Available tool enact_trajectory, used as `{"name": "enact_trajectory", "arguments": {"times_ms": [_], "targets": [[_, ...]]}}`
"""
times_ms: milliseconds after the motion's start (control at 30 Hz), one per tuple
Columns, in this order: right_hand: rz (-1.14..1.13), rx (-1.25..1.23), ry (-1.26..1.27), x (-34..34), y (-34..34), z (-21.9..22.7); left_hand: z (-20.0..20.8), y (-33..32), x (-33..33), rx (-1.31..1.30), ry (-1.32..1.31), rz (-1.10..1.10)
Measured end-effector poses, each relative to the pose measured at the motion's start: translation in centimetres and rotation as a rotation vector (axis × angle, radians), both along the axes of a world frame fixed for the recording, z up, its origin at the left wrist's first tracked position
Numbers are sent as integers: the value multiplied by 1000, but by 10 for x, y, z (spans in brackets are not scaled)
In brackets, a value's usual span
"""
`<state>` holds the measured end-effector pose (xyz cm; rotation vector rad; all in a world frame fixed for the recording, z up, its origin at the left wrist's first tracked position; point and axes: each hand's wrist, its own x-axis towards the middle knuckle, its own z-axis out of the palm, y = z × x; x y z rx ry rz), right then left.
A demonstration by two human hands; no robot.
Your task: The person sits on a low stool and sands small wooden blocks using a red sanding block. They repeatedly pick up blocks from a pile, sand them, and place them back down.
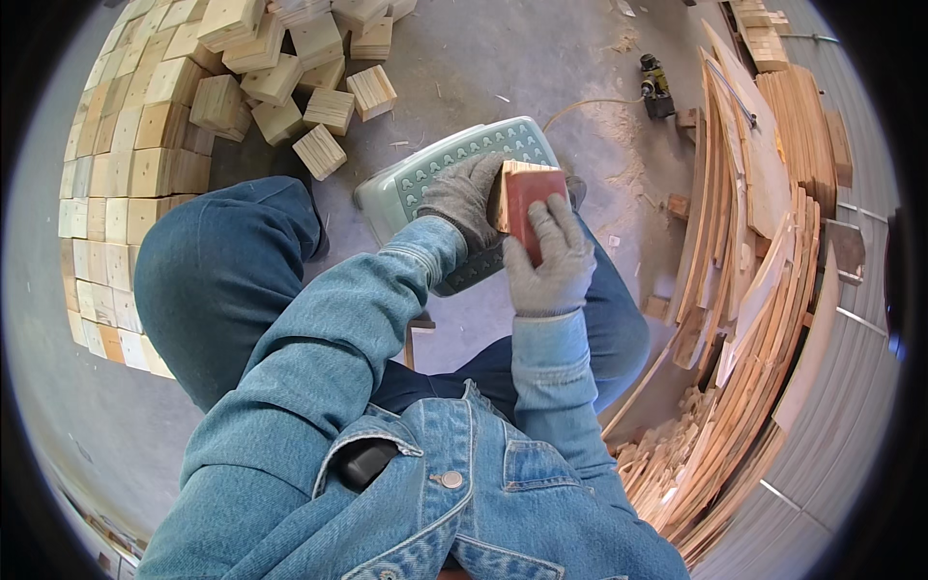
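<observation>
In front of me, above a pale green plastic stool [401, 184] with a patterned top, I hold a wooden block [502, 198]. My left hand [464, 201], in a grey glove, grips the block from its left side. A reddish-brown sheet of sandpaper [530, 198] lies against the block's face. My right hand [553, 263], gloved too, presses the sandpaper onto the wood with its fingers stretched along it and its thumb at the lower left edge. The block's underside is hidden.
A neat stack of wooden blocks [121, 213] stands on the left, with several loose blocks [275, 77] beside it at the far left. A cordless drill [655, 89] rests on the floor at the far right. Long planks [764, 319] and offcuts [667, 449] line the right.
</observation>
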<state>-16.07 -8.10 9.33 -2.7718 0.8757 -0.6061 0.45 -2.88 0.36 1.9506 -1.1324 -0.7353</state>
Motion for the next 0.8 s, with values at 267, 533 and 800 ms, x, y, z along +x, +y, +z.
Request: {"name": "enact_trajectory", "arguments": {"times_ms": [267, 533, 800], "targets": [[-173, 74, -9, 24, -74, -20, -10, -4, -6, -106, -37, 50], [-47, 9, 24, 4, -24, -13, -9, -2, -6, -128, -15, 48], [64, 38, 38, -10, 33, 4, -18, -8, 0, -100, 145, 29]]}}
